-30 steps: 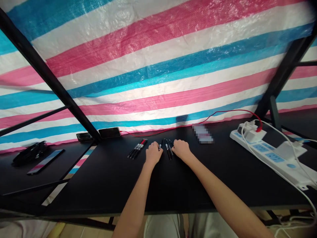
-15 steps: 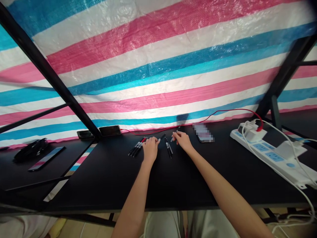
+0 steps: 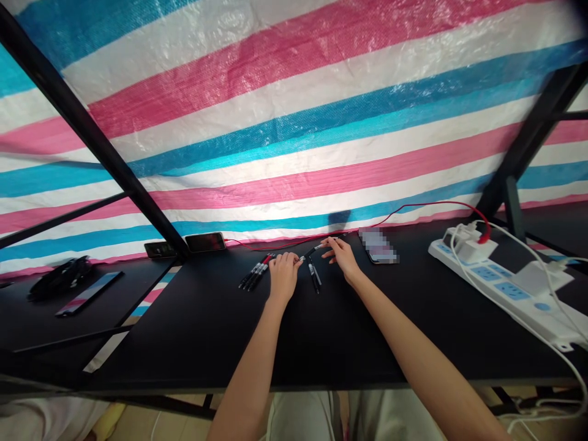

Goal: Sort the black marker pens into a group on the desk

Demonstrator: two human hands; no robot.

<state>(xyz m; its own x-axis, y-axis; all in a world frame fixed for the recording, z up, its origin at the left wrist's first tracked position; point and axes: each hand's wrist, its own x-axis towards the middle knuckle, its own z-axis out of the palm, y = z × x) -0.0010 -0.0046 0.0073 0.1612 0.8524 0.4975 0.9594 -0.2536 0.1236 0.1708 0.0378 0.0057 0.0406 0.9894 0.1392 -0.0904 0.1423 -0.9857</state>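
Scanning from the left: black cable bundle (image 3: 62,278) and a flat smartphone (image 3: 89,294) on the adjoining worktop (image 3: 27,340). Then a dark phone (image 3: 159,249), next to a propped phone (image 3: 204,242) with a red cable (image 3: 257,249) plugged in, at the back of the main worktop (image 3: 197,343). Fanned pen group (image 3: 255,273), some red on it, lies just left of the left hand (image 3: 283,272). That hand's grip is together on a black pen (image 3: 310,252), aimed up-right at the other hand. Loose pens (image 3: 315,277) lie between and below both hands. Right hand (image 3: 339,256): thumb and finger pinched on a second pen (image 3: 318,247), roughly in line with the first; can't tell if the ends touch. Right of it, pixelated phone (image 3: 379,246) lying flat, then white power strip (image 3: 509,291) with chargers (image 3: 468,244) plugged in. Striped tarp (image 3: 294,135) behind.
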